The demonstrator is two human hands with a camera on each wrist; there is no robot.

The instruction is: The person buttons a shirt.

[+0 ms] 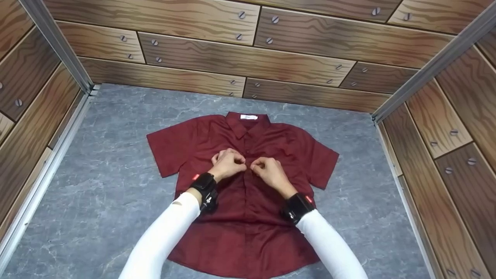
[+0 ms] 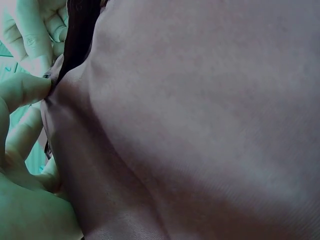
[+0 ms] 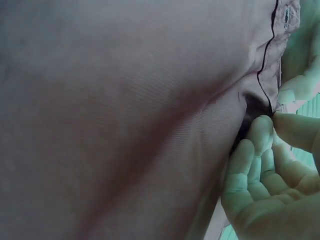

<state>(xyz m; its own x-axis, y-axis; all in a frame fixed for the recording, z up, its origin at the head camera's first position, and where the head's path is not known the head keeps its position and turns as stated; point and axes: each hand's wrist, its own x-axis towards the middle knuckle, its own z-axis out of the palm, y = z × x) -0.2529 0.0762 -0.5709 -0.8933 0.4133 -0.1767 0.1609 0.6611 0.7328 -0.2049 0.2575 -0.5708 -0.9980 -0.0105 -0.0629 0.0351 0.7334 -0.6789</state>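
A dark red short-sleeved button-up shirt (image 1: 217,240) lies front up with its collar (image 1: 236,128) at the far end. At the chest, my left hand (image 1: 229,164) pinches the edge of the front placket between thumb and finger. Just to its right, my right hand (image 1: 270,170) also pinches the placket cloth. In the left wrist view the left thumb and fingers grip a fold of the shirt (image 2: 200,110). A stitched buttonhole (image 3: 287,17) shows on the placket in the right wrist view. Whether a button sits between the fingertips I cannot tell.
The shirt is spread on a grey marbled surface (image 1: 108,186). Wood-patterned panels (image 1: 186,50) stand at the back and both sides, with metal rails (image 1: 62,50) at the corners. A white label (image 1: 248,117) shows inside the collar. Black cameras (image 1: 298,208) are strapped to both wrists.
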